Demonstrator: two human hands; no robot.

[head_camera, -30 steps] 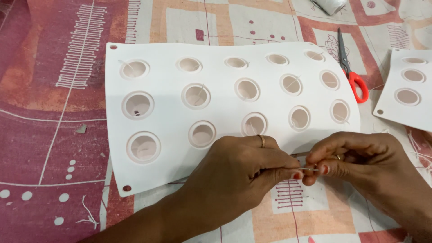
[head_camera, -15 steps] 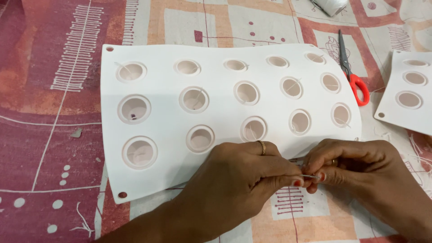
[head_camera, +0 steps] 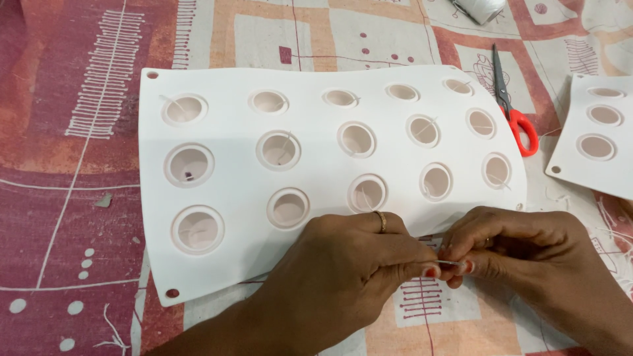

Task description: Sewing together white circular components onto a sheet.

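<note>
A thin pale thread (head_camera: 450, 263), pinched at both ends, runs nearly level from side to side between the two hands, its long axis crosswise just below the near edge of a white mould sheet (head_camera: 310, 191). The left hand (head_camera: 356, 264), a ring on one finger, is closed with fingertips pressed tight on one end; the right hand (head_camera: 521, 244) is likewise closed, nipping the other end, the fingertips of both almost touching. Beyond the hands the sheet, dotted with round cups, lies on a patterned red and orange cloth (head_camera: 79, 198). Farther off, beyond the right hand, lie red-handled scissors (head_camera: 511, 105), a second white sheet (head_camera: 597, 135) and a spool of white thread (head_camera: 481, 8).
</note>
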